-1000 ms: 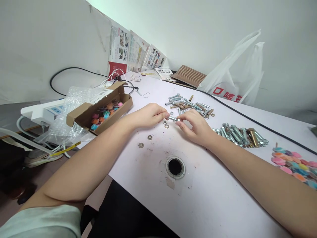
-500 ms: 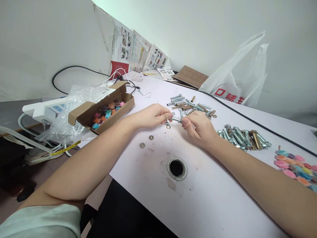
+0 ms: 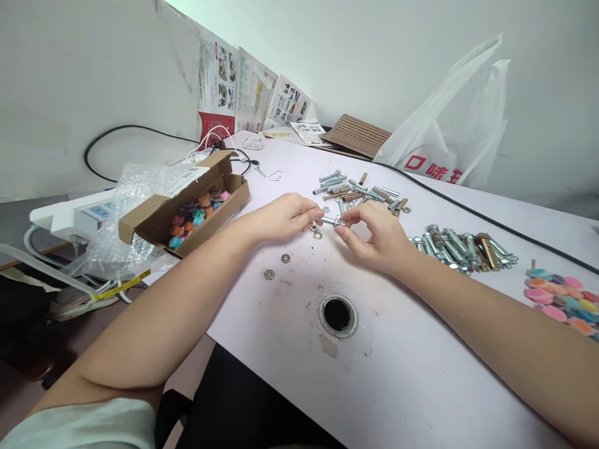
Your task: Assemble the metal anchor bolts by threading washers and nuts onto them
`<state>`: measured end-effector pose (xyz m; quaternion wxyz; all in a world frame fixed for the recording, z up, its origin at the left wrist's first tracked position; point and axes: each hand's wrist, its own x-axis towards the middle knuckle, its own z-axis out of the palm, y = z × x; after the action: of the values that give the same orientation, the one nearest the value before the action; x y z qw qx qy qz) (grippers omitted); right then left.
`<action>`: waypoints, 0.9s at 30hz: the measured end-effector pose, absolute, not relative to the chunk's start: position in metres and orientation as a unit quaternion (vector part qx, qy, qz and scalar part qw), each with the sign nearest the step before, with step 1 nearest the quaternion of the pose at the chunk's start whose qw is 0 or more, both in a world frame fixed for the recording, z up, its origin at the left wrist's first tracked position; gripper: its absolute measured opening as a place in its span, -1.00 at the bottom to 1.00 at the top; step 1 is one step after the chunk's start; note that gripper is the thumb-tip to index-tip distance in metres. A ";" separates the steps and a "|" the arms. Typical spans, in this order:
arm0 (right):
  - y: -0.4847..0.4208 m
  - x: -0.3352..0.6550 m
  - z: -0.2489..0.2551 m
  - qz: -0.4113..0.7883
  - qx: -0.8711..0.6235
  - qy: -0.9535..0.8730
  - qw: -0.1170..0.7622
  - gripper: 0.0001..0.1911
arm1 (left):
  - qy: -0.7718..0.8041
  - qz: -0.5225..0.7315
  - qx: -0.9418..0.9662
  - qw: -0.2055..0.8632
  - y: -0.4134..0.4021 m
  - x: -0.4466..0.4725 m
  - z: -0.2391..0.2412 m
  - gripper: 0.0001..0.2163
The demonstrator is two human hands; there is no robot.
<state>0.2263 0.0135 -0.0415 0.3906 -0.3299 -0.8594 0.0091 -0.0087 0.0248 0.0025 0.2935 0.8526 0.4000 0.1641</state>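
My left hand (image 3: 285,217) and my right hand (image 3: 374,237) meet over the white table (image 3: 402,362), both pinching one short silver bolt (image 3: 331,221) held level between them. The left fingertips grip its left end, the right thumb and fingers its right end. Just below the bolt lie small washers and nuts (image 3: 317,234). Two loose hex nuts (image 3: 276,266) sit nearer me on the left. A scattered pile of bolts and sleeves (image 3: 358,192) lies just beyond my hands.
A row of assembled bolts (image 3: 463,246) lies to the right, with coloured discs (image 3: 561,302) at the far right. An open cardboard box of coloured pieces (image 3: 187,206) rests on bubble wrap at left. A round cable hole (image 3: 337,315) is in front. A plastic bag (image 3: 449,131) and leaflets stand behind.
My right hand's fingers have shifted on the bolt, turning around its end. The view has swung slightly; the hands stay in the same spot.
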 end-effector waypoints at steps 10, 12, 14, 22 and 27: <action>0.011 0.227 -0.039 0.081 -0.332 -0.857 0.385 -0.77 | 0.399 0.150 0.857 0.290 0.025 -0.009 0.003 -0.60; 0.011 0.226 -0.039 0.081 -0.330 -0.868 0.362 -0.78 | 0.398 0.146 0.860 0.284 0.025 -0.009 0.003 -0.60; 0.012 0.227 -0.039 0.099 -0.323 -0.874 0.349 -0.60 | 0.397 0.146 0.861 0.284 0.025 -0.008 0.003 -0.60; 0.013 0.225 -0.040 0.083 -0.327 -0.868 0.364 -0.76 | 0.396 0.152 0.863 0.276 0.026 -0.009 0.003 -0.60; 0.011 0.226 -0.039 0.110 -0.333 -0.858 0.375 -0.80 | 0.398 0.153 0.863 0.270 0.026 -0.010 0.003 -0.59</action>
<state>0.2256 0.0108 -0.0391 0.3750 -0.3328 -0.8582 0.1102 -0.0095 0.0260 0.0026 0.2696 0.8635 0.3978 0.1533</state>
